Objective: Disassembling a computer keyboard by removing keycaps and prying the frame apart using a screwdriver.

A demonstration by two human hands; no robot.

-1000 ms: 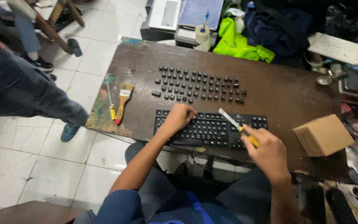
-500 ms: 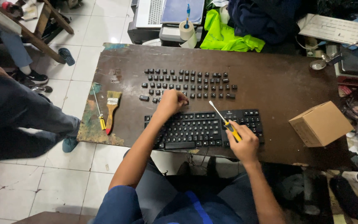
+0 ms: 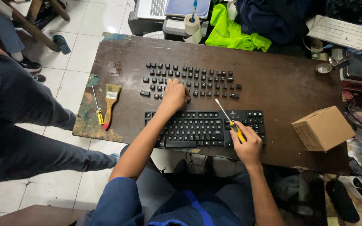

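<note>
A black keyboard (image 3: 197, 127) lies at the near edge of a dark brown table (image 3: 273, 79). Beyond it, several loose black keycaps (image 3: 208, 77) are laid out in rows. My left hand (image 3: 174, 97) reaches over the keyboard's far edge to the bottom rows of keycaps, fingers curled down on one. My right hand (image 3: 248, 144) rests at the keyboard's right end, gripping a yellow-handled screwdriver (image 3: 229, 120) whose shaft points up and left above the keys.
A paintbrush (image 3: 110, 102) and a small yellow-handled screwdriver (image 3: 97, 104) lie at the table's left side. A cardboard box (image 3: 323, 127) stands at the right. Another person's legs (image 3: 26, 125) are at the left. Green cloth (image 3: 231, 33) and a tape roll (image 3: 191, 25) sit behind the table.
My left hand has gone forward from the keyboard's top row onto the loose keycaps. The right hand has kept the screwdriver and stayed at the keyboard's right end.
</note>
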